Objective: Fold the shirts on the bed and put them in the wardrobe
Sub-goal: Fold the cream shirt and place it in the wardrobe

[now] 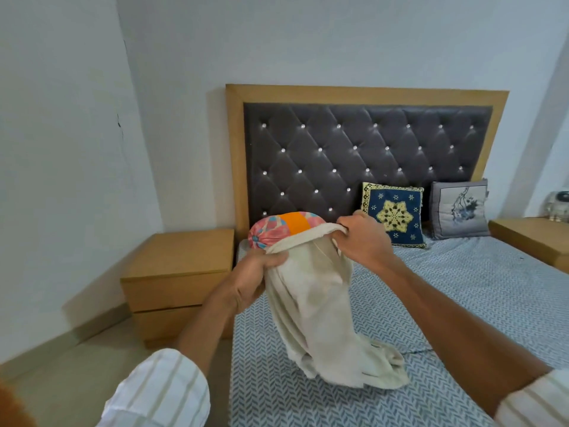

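Observation:
A cream shirt point(317, 306) hangs bunched above the bed point(462, 303), its lower end trailing on the blue patterned sheet. My left hand point(252, 278) grips the shirt's upper left edge. My right hand point(363, 238) pinches the upper right edge, fingers curled round the hem. The two hands stretch the top edge between them. No wardrobe is in view.
A pink and orange bolster point(283, 231), a navy embroidered cushion point(394, 214) and a grey cushion point(458, 209) lie against the tufted headboard point(354, 149). Wooden bedside tables stand to the left point(178, 272) and right point(535, 238) of the bed. Floor shows at lower left.

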